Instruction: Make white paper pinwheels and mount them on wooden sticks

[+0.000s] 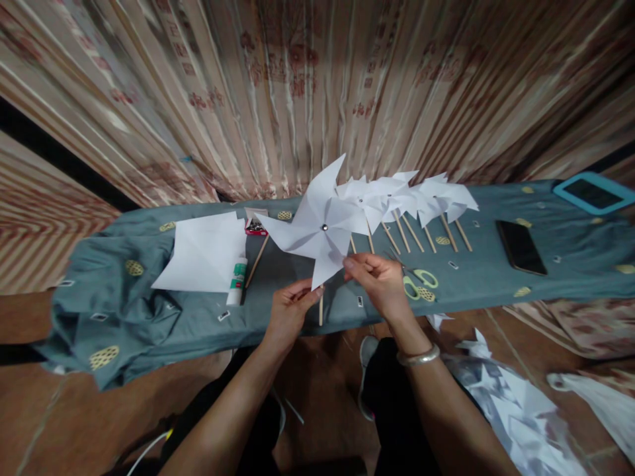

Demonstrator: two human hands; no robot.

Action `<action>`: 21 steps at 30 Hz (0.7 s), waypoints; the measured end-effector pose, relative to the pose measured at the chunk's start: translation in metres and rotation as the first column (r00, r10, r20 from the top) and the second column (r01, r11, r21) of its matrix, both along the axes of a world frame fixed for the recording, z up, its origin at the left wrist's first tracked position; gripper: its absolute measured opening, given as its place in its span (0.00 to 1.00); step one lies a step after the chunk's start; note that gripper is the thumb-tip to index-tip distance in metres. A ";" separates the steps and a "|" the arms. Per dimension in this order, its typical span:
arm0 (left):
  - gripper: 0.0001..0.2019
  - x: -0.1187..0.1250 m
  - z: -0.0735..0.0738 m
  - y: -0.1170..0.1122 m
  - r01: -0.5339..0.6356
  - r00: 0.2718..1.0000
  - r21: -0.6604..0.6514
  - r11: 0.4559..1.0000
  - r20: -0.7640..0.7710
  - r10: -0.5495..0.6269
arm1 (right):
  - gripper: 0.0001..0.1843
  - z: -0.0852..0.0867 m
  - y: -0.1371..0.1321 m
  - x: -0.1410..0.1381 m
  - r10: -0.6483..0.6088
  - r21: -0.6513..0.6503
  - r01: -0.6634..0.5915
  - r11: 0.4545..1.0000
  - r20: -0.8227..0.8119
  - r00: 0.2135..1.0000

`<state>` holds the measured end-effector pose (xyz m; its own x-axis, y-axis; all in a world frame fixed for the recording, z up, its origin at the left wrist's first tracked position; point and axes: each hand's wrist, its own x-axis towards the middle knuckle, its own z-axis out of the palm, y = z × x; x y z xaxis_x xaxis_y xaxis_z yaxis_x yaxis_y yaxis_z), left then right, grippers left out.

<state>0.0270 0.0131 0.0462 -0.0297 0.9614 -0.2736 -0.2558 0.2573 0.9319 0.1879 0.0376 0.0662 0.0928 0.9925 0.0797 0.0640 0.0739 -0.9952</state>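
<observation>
A white paper pinwheel (322, 231) with a shiny pin at its centre is held up over the table in front of me. My left hand (290, 307) pinches its wooden stick just below the lowest blade. The fingertips of my right hand (380, 281) are pressed together at the edge of a lower-right blade. Behind it, several finished-looking pinwheels (391, 195) lie in a row on their sticks. Green-handled scissors (419, 283) rest just right of my right hand, which partly covers their blades.
Left of the pinwheel are white paper sheets (203, 254), a glue stick (237, 281), a loose wooden stick (256, 260) and a small box of pins (255, 226). A phone (520, 246) and a blue-framed device (595, 192) lie right. A bag of paper pieces (516, 403) stands on the floor.
</observation>
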 end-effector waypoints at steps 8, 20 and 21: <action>0.19 -0.001 -0.005 0.002 -0.039 0.999 -0.049 0.998 0.028 0.041 | 0.12 0.004 0.011 0.027 -0.206 0.074 0.209 0.975 -0.049 0.977; 0.19 -0.003 0.002 0.019 -0.165 0.970 -0.065 0.984 0.168 0.173 | 0.12 -0.022 -0.008 -0.012 0.263 -0.037 -0.263 0.964 0.259 0.929; 0.19 -0.002 0.003 0.019 -0.162 0.970 -0.068 0.984 0.170 0.171 | 0.13 -0.022 -0.008 -0.012 0.269 -0.035 -0.270 0.962 0.271 0.924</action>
<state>0.0250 0.0321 0.0489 -0.1356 0.9310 -0.3389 -0.4568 0.2448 0.8552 0.1757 0.0293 0.0446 -0.2036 0.9768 0.0670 0.3078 0.1288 -0.9427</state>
